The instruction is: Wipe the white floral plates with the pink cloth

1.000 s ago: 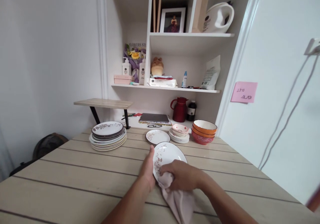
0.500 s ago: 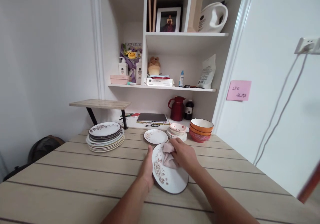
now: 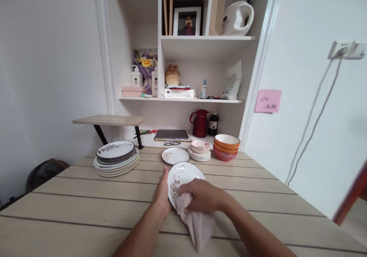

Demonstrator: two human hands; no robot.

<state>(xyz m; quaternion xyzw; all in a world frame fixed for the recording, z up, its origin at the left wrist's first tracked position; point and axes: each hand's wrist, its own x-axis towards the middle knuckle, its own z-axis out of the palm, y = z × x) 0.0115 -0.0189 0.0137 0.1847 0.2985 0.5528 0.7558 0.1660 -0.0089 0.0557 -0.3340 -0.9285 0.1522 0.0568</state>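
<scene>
A white plate (image 3: 187,172) with brown flowers and a dark rim is tilted above the table. My left hand (image 3: 163,191) grips its left edge, thumb up along the rim and fingers hidden behind. My right hand (image 3: 202,196) is closed on a pale pink cloth (image 3: 197,226), pressing it to the lower left of the plate's face; the rest of the cloth hangs over the near rim. Just beyond lies a second flowered plate (image 3: 175,156), flat on the table.
A stack of plates (image 3: 116,159) stands on the left beside a small raised shelf (image 3: 110,120). Small dishes (image 3: 200,152) and stacked bowls (image 3: 226,148) stand at the back right. Behind them are a laptop (image 3: 172,134), glasses (image 3: 172,143), a red jug (image 3: 200,123) and a dark bottle (image 3: 213,124).
My right hand has moved the cloth from the plate's upper part down to its lower left, and the cloth now hangs loose toward me. My left hand keeps its hold. The view has shifted slightly.
</scene>
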